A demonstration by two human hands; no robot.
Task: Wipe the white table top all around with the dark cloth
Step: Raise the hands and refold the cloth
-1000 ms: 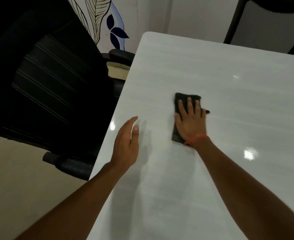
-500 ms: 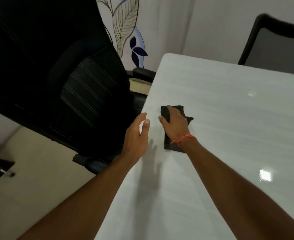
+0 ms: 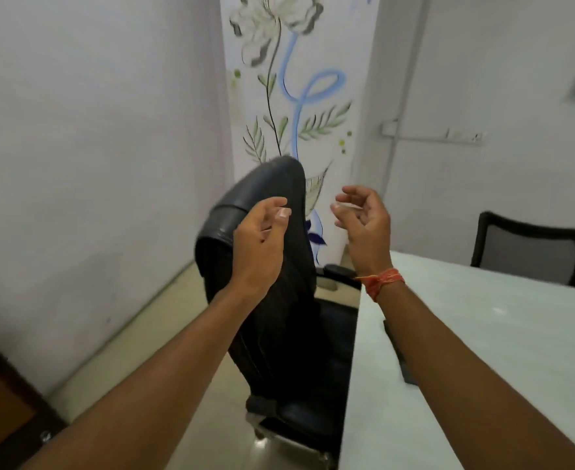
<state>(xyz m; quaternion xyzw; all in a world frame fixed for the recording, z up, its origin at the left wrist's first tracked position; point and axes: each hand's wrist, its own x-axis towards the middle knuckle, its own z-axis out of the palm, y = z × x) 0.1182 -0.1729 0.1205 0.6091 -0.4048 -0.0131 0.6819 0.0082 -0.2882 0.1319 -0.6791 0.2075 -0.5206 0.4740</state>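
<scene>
The dark cloth point(image 3: 396, 351) is left lying flat on the white counter point(image 3: 482, 351), close to its left edge and partly hidden behind the right forearm. Half a second ago it was pressed under the right hand; now it is touched by neither hand. Both hands have been lifted clear of the counter and are held up in the air beyond its left edge, in front of the black office chair point(image 3: 279, 300). The left hand point(image 3: 262, 242) is seen with loosely curled fingers and nothing in it; the right hand point(image 3: 364, 225), with an orange thread at the wrist, is likewise relaxed and empty, fingers half bent. The view has also been raised, so that the wall with the painted flower point(image 3: 289, 79) is taken in, and a second chair point(image 3: 530, 249) is seen at the far edge of the counter. Wiping is judged to be interrupted, perhaps finished on this side; if more of the counter is to be covered, the cloth must first be picked up again.
</scene>
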